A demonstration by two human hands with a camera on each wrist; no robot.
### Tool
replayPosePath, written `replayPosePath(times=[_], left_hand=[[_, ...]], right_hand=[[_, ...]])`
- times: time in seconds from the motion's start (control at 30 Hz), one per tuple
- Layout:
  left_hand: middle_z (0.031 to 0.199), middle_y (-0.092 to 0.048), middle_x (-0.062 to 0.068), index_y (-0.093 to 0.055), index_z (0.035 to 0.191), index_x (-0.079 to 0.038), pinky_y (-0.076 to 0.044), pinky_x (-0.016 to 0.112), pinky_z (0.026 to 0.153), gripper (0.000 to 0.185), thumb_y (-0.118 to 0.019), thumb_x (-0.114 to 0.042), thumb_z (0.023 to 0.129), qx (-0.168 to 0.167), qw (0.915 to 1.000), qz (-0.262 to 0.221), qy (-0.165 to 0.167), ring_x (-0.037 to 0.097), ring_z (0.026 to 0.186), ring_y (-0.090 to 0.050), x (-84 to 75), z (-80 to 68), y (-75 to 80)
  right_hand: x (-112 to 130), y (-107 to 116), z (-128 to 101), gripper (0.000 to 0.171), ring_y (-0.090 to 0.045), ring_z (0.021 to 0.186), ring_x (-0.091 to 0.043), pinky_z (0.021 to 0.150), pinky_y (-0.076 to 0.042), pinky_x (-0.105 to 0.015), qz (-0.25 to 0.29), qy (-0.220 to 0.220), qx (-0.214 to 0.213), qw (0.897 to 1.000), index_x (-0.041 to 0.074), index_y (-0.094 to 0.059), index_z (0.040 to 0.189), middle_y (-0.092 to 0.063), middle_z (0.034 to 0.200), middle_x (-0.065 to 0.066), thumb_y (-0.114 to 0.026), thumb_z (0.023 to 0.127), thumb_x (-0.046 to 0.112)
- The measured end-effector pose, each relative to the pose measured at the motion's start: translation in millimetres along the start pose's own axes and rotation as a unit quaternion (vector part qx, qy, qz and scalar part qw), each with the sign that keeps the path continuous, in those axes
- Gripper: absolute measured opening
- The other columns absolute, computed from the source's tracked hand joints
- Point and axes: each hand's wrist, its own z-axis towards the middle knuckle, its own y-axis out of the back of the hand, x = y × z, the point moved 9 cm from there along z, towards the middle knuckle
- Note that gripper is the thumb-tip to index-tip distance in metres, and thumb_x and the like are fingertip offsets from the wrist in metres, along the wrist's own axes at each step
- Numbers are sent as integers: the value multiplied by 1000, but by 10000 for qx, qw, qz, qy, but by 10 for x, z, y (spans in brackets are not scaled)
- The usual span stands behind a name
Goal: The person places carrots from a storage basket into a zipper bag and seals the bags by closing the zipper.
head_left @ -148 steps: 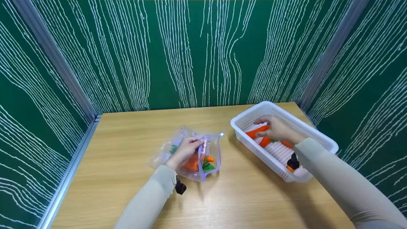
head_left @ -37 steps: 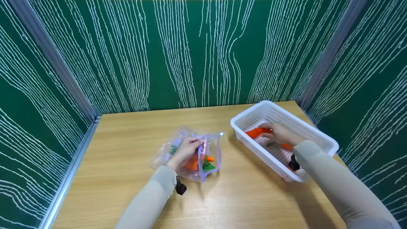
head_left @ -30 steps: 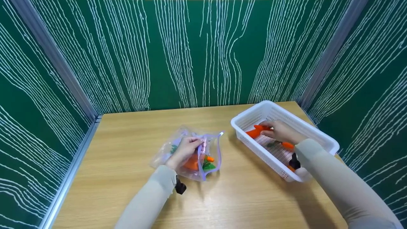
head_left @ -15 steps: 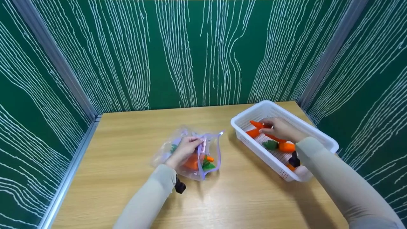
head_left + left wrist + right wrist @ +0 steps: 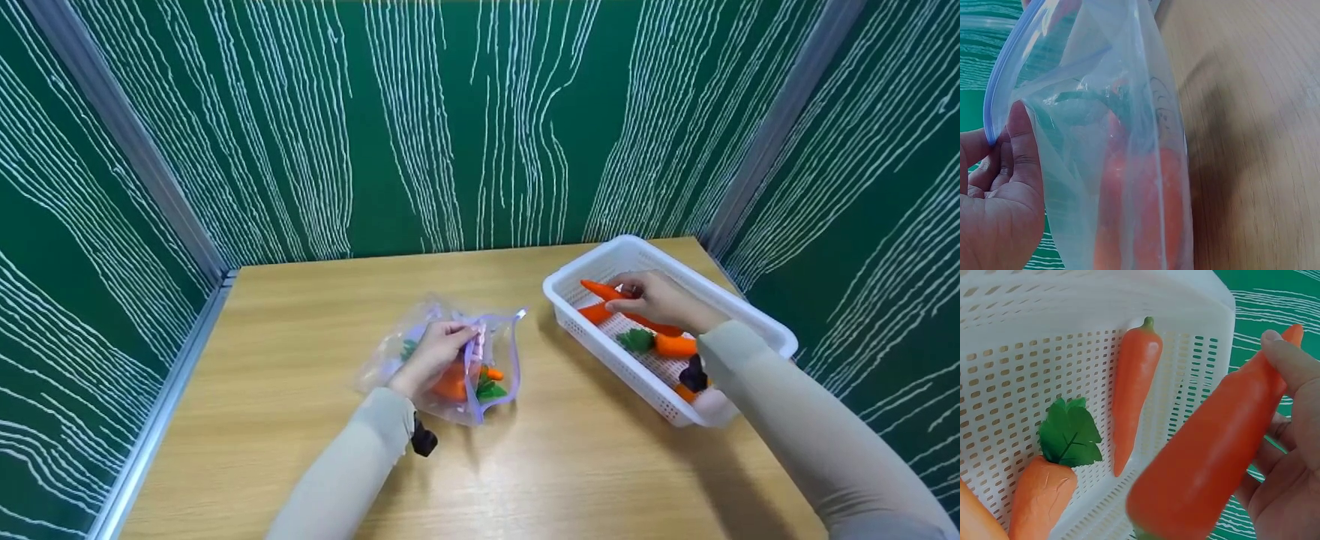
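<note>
The right hand [image 5: 654, 300] has its fingers [image 5: 1292, 365] curled round a toy carrot [image 5: 1213, 461], thumb along the top, holding it lifted just above the far end of the white basket [image 5: 739, 311], which sits at the right edge of the surface [image 5: 300, 442] near its far right corner. The carrot looks like smooth, hard plastic: light and stiff, a little slick, and tapered, so a grip round the thick middle holds it better than one near the thin tip. The left hand [image 5: 435, 352] pinches the blue zip rim of a clear plastic bag [image 5: 450, 360] near the middle of the surface, keeping the mouth propped open towards the basket. The bag is thin, limp film that will sag wherever it is not held, so the stiffer zip strip is the sensible place to take it.

In the basket, the right wrist view shows one slim carrot [image 5: 1134, 388] lying on the perforated floor, a stubbier one with a green leafy top [image 5: 1044, 495] beside it, and an orange sliver at the lower left corner that may be a third. With the one in hand, that makes three for certain, perhaps four. Inside the bag there is orange and some green; through the crumpled film it looks like two carrots [image 5: 1140, 214], though I cannot count them surely. One basket, one bag.
</note>
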Motion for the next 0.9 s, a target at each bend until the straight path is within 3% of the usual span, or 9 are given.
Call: replayPosePath(times=[0.23, 0.47, 0.57, 0.73, 0.9], left_hand=[[81, -68, -4, -71, 125, 14, -56, 17, 65, 34, -58, -15, 113, -219, 9993, -75, -301, 5, 68, -64, -40, 41, -1], [88, -70, 1, -70, 135, 4, -62, 24, 74, 36, -56, -23, 115, 90, 9997, -153, 159, 11, 71, -70, -6, -5, -7], [88, -69, 1, -70, 135, 3, -62, 24, 73, 37, -56, -25, 115, 116, 9997, -140, 160, 11, 70, -69, -4, -4, -4], [89, -69, 0, -71, 133, 3, -60, 22, 73, 34, -57, -22, 115, 9, 9998, -153, 126, 10, 72, -68, 1, 10, 2], [88, -70, 0, -71, 131, 7, -59, 21, 72, 34, -57, -19, 115, -140, 9999, -88, -34, 8, 73, -68, -17, 29, 12]], right_hand=[[86, -3, -16, 45, -63, 104, -29, 100, -58, -45, 178, 141, -2, 9997, 9, -68, 144, -72, 126, -13, -75, 105, 32], [218, -32, -13, 40, -64, 101, -26, 91, -58, -33, 346, 319, 95, 9988, 11, -71, 139, -73, 126, -11, -76, 104, 30], [248, -64, -9, 38, -64, 96, -24, 84, -56, -27, 327, 358, 146, 9987, 9, -71, 138, -73, 126, -13, -76, 104, 27], [306, -127, 3, 36, -63, 80, -20, 70, -51, -23, 323, 365, 298, 9984, 8, -72, 137, -76, 109, -11, -75, 105, 25], [395, -174, 22, 40, -61, 77, -19, 68, -49, -24, 249, 465, 421, 9977, 8, -72, 137, -73, 97, -9, -74, 106, 31]])
